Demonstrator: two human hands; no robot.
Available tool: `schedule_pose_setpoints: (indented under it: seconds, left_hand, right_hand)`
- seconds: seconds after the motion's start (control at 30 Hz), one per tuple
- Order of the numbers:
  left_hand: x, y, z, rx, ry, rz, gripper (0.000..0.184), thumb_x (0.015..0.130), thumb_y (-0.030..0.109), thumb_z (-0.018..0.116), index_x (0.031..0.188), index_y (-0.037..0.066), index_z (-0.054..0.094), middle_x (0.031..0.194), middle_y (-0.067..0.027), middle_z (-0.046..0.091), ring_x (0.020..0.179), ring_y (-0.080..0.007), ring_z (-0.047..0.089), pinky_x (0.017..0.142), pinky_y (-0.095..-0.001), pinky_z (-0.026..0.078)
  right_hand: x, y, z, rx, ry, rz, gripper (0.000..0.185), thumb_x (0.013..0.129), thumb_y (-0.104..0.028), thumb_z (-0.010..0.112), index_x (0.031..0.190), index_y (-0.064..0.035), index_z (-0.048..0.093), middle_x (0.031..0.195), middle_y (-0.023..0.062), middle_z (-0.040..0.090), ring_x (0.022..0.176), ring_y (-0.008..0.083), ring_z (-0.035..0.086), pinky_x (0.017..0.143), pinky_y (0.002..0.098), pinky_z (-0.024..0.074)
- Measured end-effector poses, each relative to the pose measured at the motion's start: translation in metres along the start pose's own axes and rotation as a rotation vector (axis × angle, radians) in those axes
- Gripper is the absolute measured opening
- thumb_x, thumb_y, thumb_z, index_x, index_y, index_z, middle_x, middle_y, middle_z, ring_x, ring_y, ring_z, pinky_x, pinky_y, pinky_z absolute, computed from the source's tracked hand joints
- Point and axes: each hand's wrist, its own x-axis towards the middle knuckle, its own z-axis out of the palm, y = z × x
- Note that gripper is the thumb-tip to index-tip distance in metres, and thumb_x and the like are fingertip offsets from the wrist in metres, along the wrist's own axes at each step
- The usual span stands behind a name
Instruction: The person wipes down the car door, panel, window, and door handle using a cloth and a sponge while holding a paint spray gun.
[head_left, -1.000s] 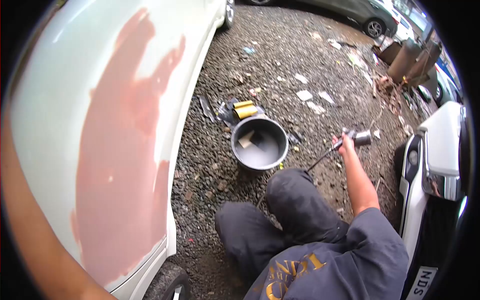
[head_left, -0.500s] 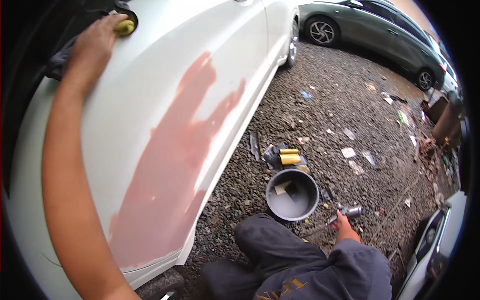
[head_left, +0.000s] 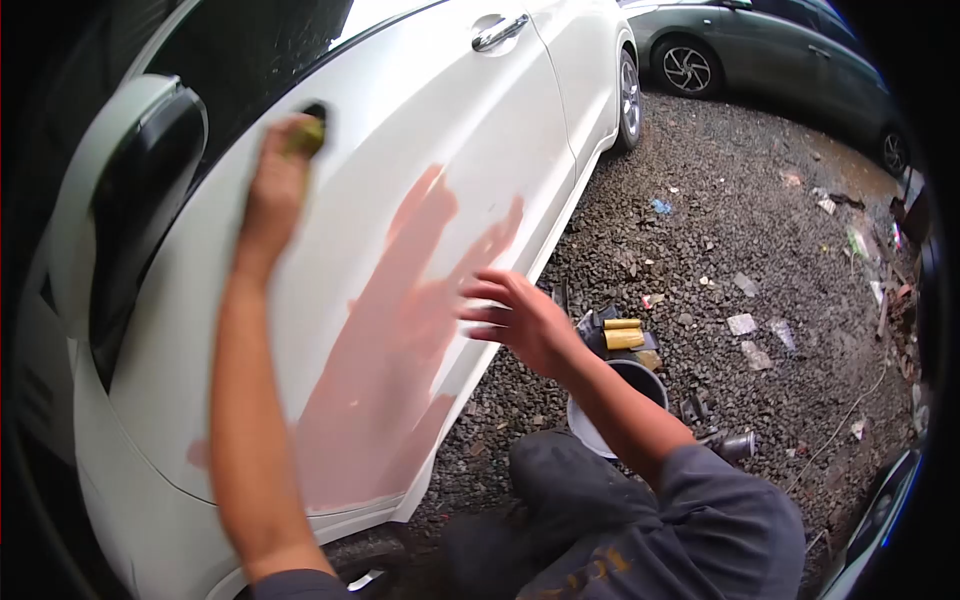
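Note:
My left hand (head_left: 277, 195) is closed on a small yellow-green and black pad (head_left: 313, 135), up near the window edge of the white car door (head_left: 400, 120). The pad is blurred, so whether it touches the paint is hard to tell. Lower on the door spreads a pinkish-brown patch (head_left: 365, 400) with a ragged upper edge. Over the right side of that patch is my right hand (head_left: 535, 322), empty, its fingers stretched out and apart. A silver cylindrical tool (head_left: 739, 445) lies on the gravel past my right forearm.
Below my right forearm stands a bucket (head_left: 592, 428), partly hidden by the arm. Yellow rolls (head_left: 624, 338) lie behind it on the gravel (head_left: 690, 280), with scattered litter around. A side mirror (head_left: 130, 190) juts out at left. A grey car (head_left: 780, 60) is parked beyond.
My right hand has let go of the silver tool by the bucket and come up to the door. My left hand appears farther right and lower, still with the pad. The view has shifted.

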Motion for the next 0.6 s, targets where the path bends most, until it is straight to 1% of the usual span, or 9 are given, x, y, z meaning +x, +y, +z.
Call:
schedule_pose_setpoints:
  seconds: [0.07,0.13,0.17,0.23,0.3,0.4,0.5,0.53,0.6]
  left_hand:
    - [-0.035,0.026,0.062,0.095,-0.111,0.249,0.030,0.104,0.002,0.048,0.132,0.003,0.057,0.125,-0.0163,0.064,0.120,-0.0285,0.061,0.107,-0.0347,0.045]
    - [-0.060,0.070,0.094,0.206,-0.535,0.043,0.052,0.097,0.014,0.063,0.145,0.003,0.049,0.148,-0.0191,0.048,0.138,-0.0321,0.047,0.117,-0.0412,0.036]
    - [-0.072,0.092,0.110,0.284,-0.744,-0.043,0.066,0.094,0.021,0.071,0.152,0.003,0.045,0.159,-0.0204,0.040,0.147,-0.0338,0.039,0.122,-0.0445,0.031]
    - [-0.084,0.101,0.090,0.226,-0.506,0.023,0.065,0.093,0.039,0.073,0.146,0.008,0.053,0.155,-0.0192,0.045,0.148,-0.0422,0.035,0.124,-0.0496,0.026]
    - [-0.070,0.110,0.014,0.387,-0.285,0.081,0.069,0.091,0.037,0.076,0.149,0.009,0.050,0.158,-0.0178,0.042,0.151,-0.0384,0.031,0.124,-0.0510,0.026]
    - [-0.017,0.130,-0.135,0.542,0.107,0.231,0.048,0.108,0.026,0.053,0.152,0.009,0.046,0.156,-0.0131,0.046,0.141,-0.0272,0.049,0.112,-0.0393,0.046]
    - [0.003,0.053,-0.342,1.199,0.188,0.422,0.053,0.110,0.028,0.040,0.156,0.002,0.037,0.159,-0.0142,0.041,0.142,-0.0298,0.045,0.118,-0.0426,0.036]
    - [0.002,0.027,-0.388,1.307,0.179,0.429,0.055,0.111,0.029,0.036,0.157,-0.001,0.033,0.160,-0.0145,0.039,0.143,-0.0307,0.044,0.120,-0.0436,0.032]
    - [-0.001,0.012,-0.391,1.105,0.278,0.236,0.061,0.111,0.039,0.029,0.160,0.002,0.029,0.164,-0.0136,0.030,0.148,-0.0291,0.036,0.123,-0.0428,0.025]
  right_hand:
    - [0.030,-0.006,0.032,0.329,-0.121,0.034,0.059,0.108,-0.052,0.040,0.146,-0.0077,0.049,0.137,0.0142,0.060,0.123,0.0306,0.062,0.105,0.0489,0.0520]
    - [0.045,-0.009,0.043,0.574,-0.269,-0.044,0.067,0.109,-0.059,0.031,0.148,-0.0069,0.046,0.140,0.0143,0.057,0.125,0.0319,0.060,0.106,0.0508,0.0511]
    - [0.054,-0.005,0.032,0.715,-0.142,-0.089,0.068,0.108,-0.060,0.026,0.146,-0.0078,0.047,0.139,0.0132,0.058,0.126,0.0321,0.060,0.106,0.0518,0.0507]
    - [0.040,-0.022,0.033,0.591,0.037,-0.182,0.060,0.110,-0.054,0.030,0.140,-0.0074,0.051,0.132,0.0130,0.061,0.120,0.0292,0.063,0.104,0.0508,0.0517]
    - [0.055,-0.038,-0.006,0.327,-0.019,-0.407,0.051,0.110,-0.047,0.035,0.135,-0.0064,0.053,0.124,0.0136,0.063,0.112,0.0266,0.064,0.100,0.0463,0.0532]
    - [0.134,-0.076,-0.050,-0.073,0.118,-0.609,0.039,0.107,-0.034,0.048,0.131,-0.0038,0.056,0.116,0.0152,0.065,0.107,0.0268,0.064,0.096,0.0406,0.0528]
    - [0.213,-0.091,-0.020,-0.624,0.142,-1.066,0.049,0.101,-0.033,0.060,0.141,-0.0056,0.054,0.122,0.0206,0.064,0.117,0.0325,0.058,0.105,0.0430,0.0457]
    - [0.228,-0.080,-0.003,-0.848,0.029,-1.034,0.058,0.098,-0.040,0.062,0.146,-0.0101,0.051,0.134,0.0238,0.057,0.127,0.0390,0.051,0.111,0.0496,0.0386]
    - [0.235,-0.047,0.027,-1.321,0.046,-1.047,0.069,0.095,-0.049,0.065,0.153,-0.0168,0.047,0.154,0.0258,0.041,0.141,0.0495,0.037,0.119,0.0612,0.0248]
